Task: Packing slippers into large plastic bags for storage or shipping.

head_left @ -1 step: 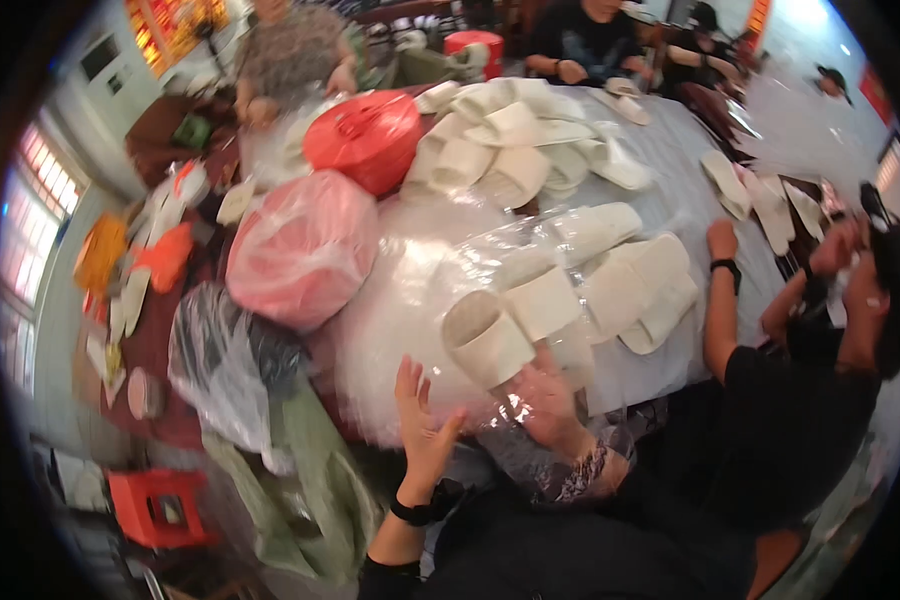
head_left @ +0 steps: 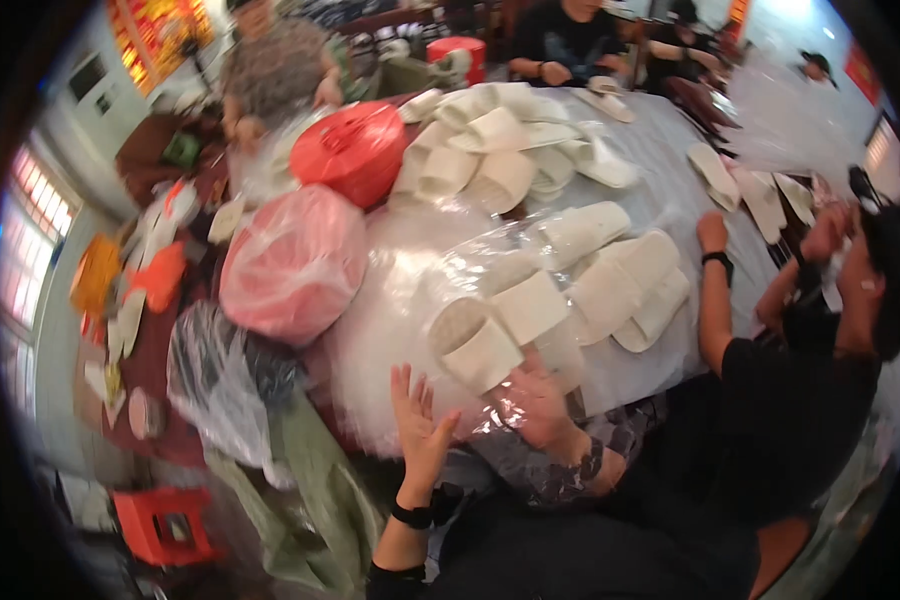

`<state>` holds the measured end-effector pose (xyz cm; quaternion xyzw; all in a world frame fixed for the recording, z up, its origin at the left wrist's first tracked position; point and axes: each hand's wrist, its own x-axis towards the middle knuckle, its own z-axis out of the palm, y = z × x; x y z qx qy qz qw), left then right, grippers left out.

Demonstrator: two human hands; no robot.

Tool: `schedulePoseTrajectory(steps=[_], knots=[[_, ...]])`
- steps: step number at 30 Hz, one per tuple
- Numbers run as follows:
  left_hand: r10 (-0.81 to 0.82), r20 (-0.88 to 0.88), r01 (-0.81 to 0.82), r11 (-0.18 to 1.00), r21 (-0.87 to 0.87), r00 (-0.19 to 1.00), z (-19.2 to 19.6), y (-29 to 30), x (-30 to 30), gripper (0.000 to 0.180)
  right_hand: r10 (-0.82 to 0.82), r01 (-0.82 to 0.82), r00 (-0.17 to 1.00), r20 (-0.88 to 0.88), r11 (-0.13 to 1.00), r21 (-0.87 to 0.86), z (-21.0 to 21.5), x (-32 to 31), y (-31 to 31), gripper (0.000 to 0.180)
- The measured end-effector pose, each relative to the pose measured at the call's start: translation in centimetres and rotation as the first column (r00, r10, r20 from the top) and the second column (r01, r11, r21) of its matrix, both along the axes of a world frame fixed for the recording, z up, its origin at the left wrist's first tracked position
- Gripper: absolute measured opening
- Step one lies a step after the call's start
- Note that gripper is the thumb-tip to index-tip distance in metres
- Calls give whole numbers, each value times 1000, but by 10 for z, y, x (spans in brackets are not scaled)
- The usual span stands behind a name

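My left hand (head_left: 422,425) is raised at the near edge of the table, fingers spread and thumb out, holding nothing. My right hand (head_left: 540,405) lies beside it, palm up under shiny clear plastic film (head_left: 505,415). Its fingers look stretched toward a white open-toe slipper (head_left: 480,355); their tips are blurred and partly hidden. Another white slipper (head_left: 532,305) sits right beside that one. Farther right, more white slippers (head_left: 625,285) rest partly under clear plastic. A wide stack of clear plastic bags (head_left: 390,350) spreads left of the slippers.
A slipper pile (head_left: 500,140) stands at the back, beside a red plastic roll (head_left: 350,150) and a pink wrapped bundle (head_left: 295,265). A co-worker's arm (head_left: 715,290) reaches in at right. Black bagged goods (head_left: 235,365) and a red stool (head_left: 165,525) are at left.
The view has shifted slightly, so the table's contents appear a little farther left. Both my hands keep nearly the same pose beside the slippers.
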<state>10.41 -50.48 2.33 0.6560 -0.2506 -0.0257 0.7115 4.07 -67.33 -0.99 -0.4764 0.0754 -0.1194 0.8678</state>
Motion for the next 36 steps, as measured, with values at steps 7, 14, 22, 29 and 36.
schedulePoseTrajectory(steps=[7,14,22,29,36], knots=[[-365,-737,110,922,-371,569,-60,4,10,72,-86,-24,938,336,951,309,8,44,15,35],[-440,-779,230,898,-376,447,-56,-10,2,68,114,284,924,366,437,-854,-7,63,-6,36],[-443,-838,-46,876,-480,318,-69,2,17,57,173,-12,983,57,375,-927,6,-15,-9,45],[-439,-848,-178,847,-501,296,-52,1,17,49,780,-721,584,-227,369,-586,78,-93,-62,56],[-301,-825,-68,924,-377,478,-51,2,49,69,260,-317,946,-196,872,-374,107,-61,-113,39]])
